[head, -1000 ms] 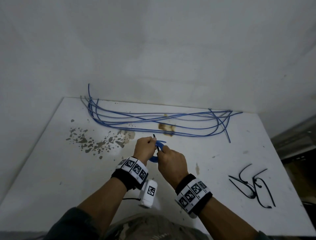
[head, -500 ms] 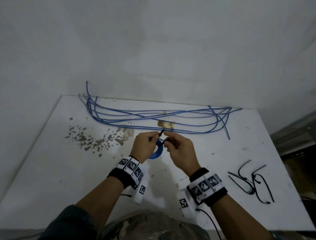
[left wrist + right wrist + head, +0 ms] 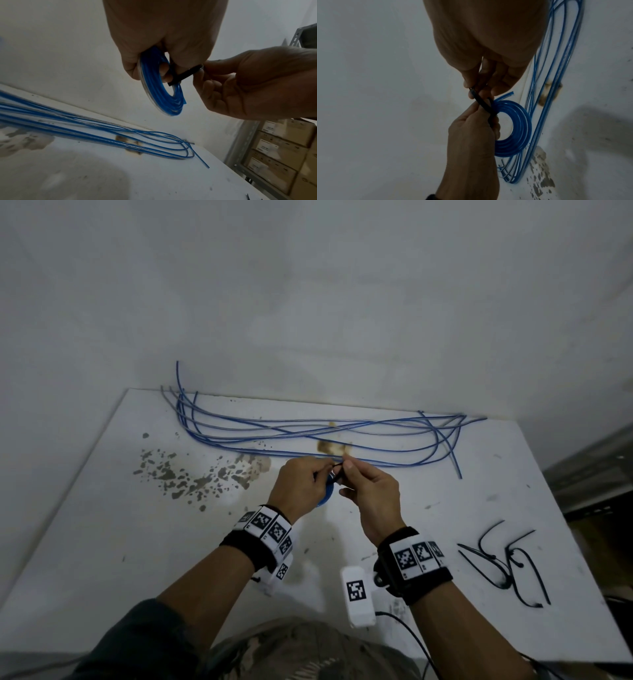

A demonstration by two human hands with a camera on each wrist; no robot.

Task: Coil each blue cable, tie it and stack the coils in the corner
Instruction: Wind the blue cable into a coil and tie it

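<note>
Left hand (image 3: 163,33) grips the blue coil (image 3: 161,86) upright above the table (image 3: 102,542), fingers curled round its rim, likely to stop the turns springing loose. Right hand (image 3: 257,83) pinches the black tie (image 3: 186,75) looped round the coil. Loose cables (image 3: 308,433) lie along the far wall edge; spare ties (image 3: 507,563) sit right; the near-left table looks open for moving.

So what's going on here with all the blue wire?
A person is bundling cable at a white table. The left hand holds a small blue coil while the right hand pinches a black tie looped through it. More loose blue cables lie by the wall, and spare black ties lie to the right.
</note>
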